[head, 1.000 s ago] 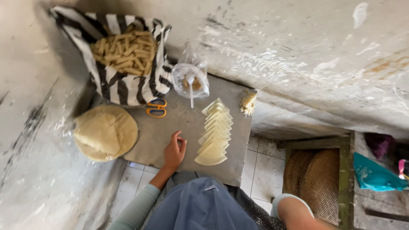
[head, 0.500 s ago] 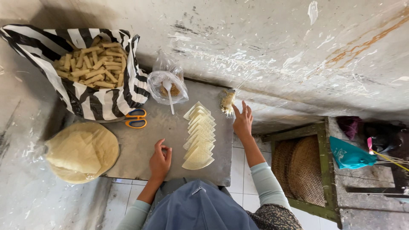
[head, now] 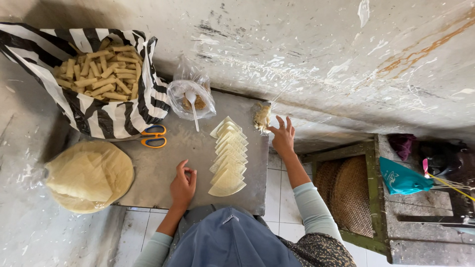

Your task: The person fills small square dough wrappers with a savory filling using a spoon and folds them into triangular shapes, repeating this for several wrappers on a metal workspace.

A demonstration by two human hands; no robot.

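Left hand [head: 183,185]: yours, resting on the table [head: 158,173], fingers loosely curled, empty; nearest the wedges.
Right hand [head: 283,138]: yours, fingers spread, empty, fingertips at the clump on the table's far right corner.
Clump [head: 261,116]: small pale crumbly lump at the table edge, against the wall; touching or just short of your fingers, cannot tell which.
Clump handling: looks soft and light, likely to crumble; pinch it gently from the sides.
Wedges [head: 228,157]: thin pale dough sheets cut in wedges, overlapped in a row, between your hands.
Wedge handling: look limp, light, easy to tear; lift one by its broad edge.
Bag [head: 191,99]: clear plastic, open, brownish filling, white spoon [head: 193,106] standing in it; behind the wedges.
Scissors [head: 151,136]: orange-and-blue handles, left of the bag.
Striped bag [head: 114,116]: black-and-white, full of rolled sticks.
Round stack [head: 89,175]: wrapped pale sheets, far left.
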